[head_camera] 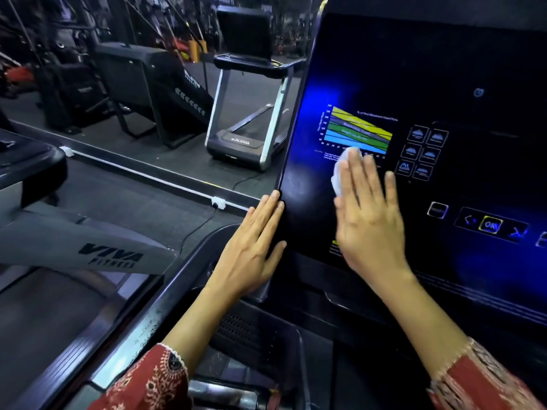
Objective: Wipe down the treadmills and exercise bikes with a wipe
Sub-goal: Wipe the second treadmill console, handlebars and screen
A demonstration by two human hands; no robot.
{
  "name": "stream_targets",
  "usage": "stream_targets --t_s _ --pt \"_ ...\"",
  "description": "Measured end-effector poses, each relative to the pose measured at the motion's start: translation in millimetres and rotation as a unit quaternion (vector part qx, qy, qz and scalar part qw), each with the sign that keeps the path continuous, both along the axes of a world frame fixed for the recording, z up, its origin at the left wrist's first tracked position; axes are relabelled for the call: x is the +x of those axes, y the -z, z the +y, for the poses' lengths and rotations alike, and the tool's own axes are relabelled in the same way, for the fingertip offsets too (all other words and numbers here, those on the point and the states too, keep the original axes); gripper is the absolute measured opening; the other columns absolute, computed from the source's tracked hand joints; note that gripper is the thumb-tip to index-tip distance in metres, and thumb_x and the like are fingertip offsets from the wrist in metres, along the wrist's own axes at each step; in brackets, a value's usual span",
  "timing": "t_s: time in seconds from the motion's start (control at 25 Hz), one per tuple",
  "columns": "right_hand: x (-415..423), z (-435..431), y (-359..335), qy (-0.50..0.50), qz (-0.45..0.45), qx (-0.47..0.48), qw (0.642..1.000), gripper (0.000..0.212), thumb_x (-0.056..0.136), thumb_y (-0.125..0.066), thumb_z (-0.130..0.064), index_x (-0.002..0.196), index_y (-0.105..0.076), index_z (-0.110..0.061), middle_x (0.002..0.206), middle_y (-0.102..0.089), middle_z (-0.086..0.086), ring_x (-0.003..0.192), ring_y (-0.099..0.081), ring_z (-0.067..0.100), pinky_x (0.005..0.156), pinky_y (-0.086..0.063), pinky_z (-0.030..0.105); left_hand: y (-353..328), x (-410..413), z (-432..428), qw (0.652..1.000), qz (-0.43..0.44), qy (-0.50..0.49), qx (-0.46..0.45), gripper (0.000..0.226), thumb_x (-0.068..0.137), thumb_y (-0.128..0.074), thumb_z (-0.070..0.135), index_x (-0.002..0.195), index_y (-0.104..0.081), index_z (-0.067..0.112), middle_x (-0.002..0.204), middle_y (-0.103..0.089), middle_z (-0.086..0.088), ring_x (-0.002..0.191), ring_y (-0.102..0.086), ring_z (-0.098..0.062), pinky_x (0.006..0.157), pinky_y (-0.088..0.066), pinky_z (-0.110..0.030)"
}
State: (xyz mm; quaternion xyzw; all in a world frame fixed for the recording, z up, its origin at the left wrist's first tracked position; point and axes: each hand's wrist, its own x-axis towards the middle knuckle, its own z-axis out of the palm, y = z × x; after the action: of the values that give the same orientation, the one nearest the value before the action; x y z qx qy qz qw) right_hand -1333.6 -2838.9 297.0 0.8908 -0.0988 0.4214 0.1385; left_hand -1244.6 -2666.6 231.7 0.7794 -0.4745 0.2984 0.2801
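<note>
A black treadmill console panel (444,84) fills the right half of the view, with a coloured heart-rate chart (359,128) and lit buttons. My right hand (367,214) lies flat on the panel with straight fingers, pressing a white wipe (340,170) against it just below the chart; most of the wipe is hidden under the fingers. My left hand (254,244) rests flat with straight fingers along the panel's left edge, thumb on the front face.
A neighbouring treadmill's grey arm marked VIVA FITNESS (88,250) crosses the left side. Another treadmill (245,113) stands across the aisle, with a stair machine (154,84) to its left. A white cable strip (154,176) runs over the dark floor.
</note>
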Motion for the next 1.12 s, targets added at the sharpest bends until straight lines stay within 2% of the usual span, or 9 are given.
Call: stream_targets --t_s 0.08,0.2,0.28,0.44,0.6,0.72,0.84,1.04,1.12 --pt "13.3 16.1 5.5 -0.039 0.013 -0.010 0.999 0.055 0.095 -0.036 -0.017 0.148 -0.031 -0.003 0.156 -0.023 0.011 0.144 -0.022 0.025 0.118 -0.007 0.041 -2.9 -2.6 -3.7 1.000 0.000 0.005 -0.010 0.057 0.094 -0.049 0.022 0.142 -0.034 -0.004 0.153 -0.024 -0.015 0.143 -0.021 -0.028 0.119 -0.013 -0.034" --pt "-18.7 1.8 38.4 -0.100 0.119 -0.122 0.980 0.055 0.096 -0.039 -0.017 0.148 -0.030 -0.005 0.156 -0.026 0.010 0.145 -0.024 0.022 0.117 -0.019 0.041 -6.3 -8.7 -16.3 0.999 -0.014 0.032 -0.015 0.057 0.093 -0.048 0.023 0.143 -0.033 0.000 0.154 -0.025 -0.013 0.144 -0.020 -0.026 0.119 -0.014 -0.034" --pt "-48.9 -17.7 42.9 -0.098 0.135 -0.123 0.978 0.053 0.096 -0.040 -0.017 0.148 -0.033 -0.006 0.155 -0.029 0.007 0.144 -0.026 0.020 0.116 -0.022 0.041 -5.9 -15.5 -27.4 0.998 -0.013 0.054 -0.009 0.058 0.093 -0.048 0.024 0.145 -0.029 0.005 0.154 -0.023 -0.011 0.145 -0.018 -0.024 0.119 -0.014 -0.034" --pt "-60.0 -55.1 0.9 -0.016 0.037 -0.058 0.998 0.050 0.098 -0.034 -0.015 0.147 -0.034 -0.005 0.154 -0.029 0.009 0.143 -0.026 0.022 0.117 -0.015 0.042 -12.1 -23.8 -49.9 0.997 -0.014 0.075 -0.009 0.056 0.093 -0.047 0.023 0.144 -0.031 0.006 0.154 -0.023 -0.014 0.145 -0.017 -0.026 0.119 -0.011 -0.033" --pt "-101.9 -83.5 0.6 0.111 -0.082 0.116 0.984 0.050 0.104 -0.023 -0.019 0.150 -0.017 -0.002 0.158 -0.013 0.014 0.147 -0.005 0.024 0.121 0.000 0.041 -20.7 -34.8 -71.4 0.995 -0.006 0.099 -0.029 0.055 0.093 -0.047 0.020 0.144 -0.034 0.002 0.154 -0.023 -0.017 0.144 -0.018 -0.029 0.119 -0.009 -0.032" --pt "-107.3 -45.4 52.3 0.075 -0.018 0.065 0.995 0.054 0.101 -0.029 -0.025 0.149 -0.018 -0.003 0.157 -0.016 0.013 0.148 -0.001 0.020 0.120 0.001 0.041 -19.4 -40.6 -79.6 0.994 0.004 0.098 -0.044 0.056 0.093 -0.047 0.020 0.144 -0.032 0.001 0.154 -0.021 -0.018 0.146 -0.012 -0.027 0.119 -0.007 -0.032" --pt "-87.9 -48.1 34.7 0.043 0.031 -0.012 0.999 0.052 0.099 -0.033 -0.023 0.149 -0.025 -0.009 0.156 -0.020 0.002 0.147 -0.012 0.016 0.119 0.000 0.042 -20.7 -48.3 -88.4 0.993 -0.003 0.107 -0.047 0.058 0.093 -0.047 0.021 0.144 -0.031 0.000 0.154 -0.022 -0.019 0.146 -0.011 -0.025 0.119 -0.008 -0.032" --pt "-140.8 -100.1 20.9 0.185 -0.075 0.142 0.970 0.052 0.105 -0.018 -0.028 0.152 -0.010 -0.010 0.160 -0.003 0.002 0.148 0.002 0.017 0.118 0.010 0.045 -20.5 -70.1 -108.8 0.991 -0.008 0.126 -0.037 0.057 0.094 -0.047 0.024 0.144 -0.031 0.002 0.154 -0.022 -0.017 0.146 -0.013 -0.026 0.119 -0.008 -0.035" --pt "-158.3 -87.9 45.7 0.174 -0.065 0.171 0.968 0.052 0.105 -0.016 -0.027 0.153 -0.006 -0.011 0.161 0.003 0.002 0.148 0.004 0.019 0.119 0.009 0.046 -18.3 -76.6 -115.0 0.991 -0.015 0.130 -0.033 0.057 0.094 -0.047 0.024 0.144 -0.032 0.002 0.154 -0.023 -0.017 0.146 -0.013 -0.025 0.120 -0.008 -0.035"
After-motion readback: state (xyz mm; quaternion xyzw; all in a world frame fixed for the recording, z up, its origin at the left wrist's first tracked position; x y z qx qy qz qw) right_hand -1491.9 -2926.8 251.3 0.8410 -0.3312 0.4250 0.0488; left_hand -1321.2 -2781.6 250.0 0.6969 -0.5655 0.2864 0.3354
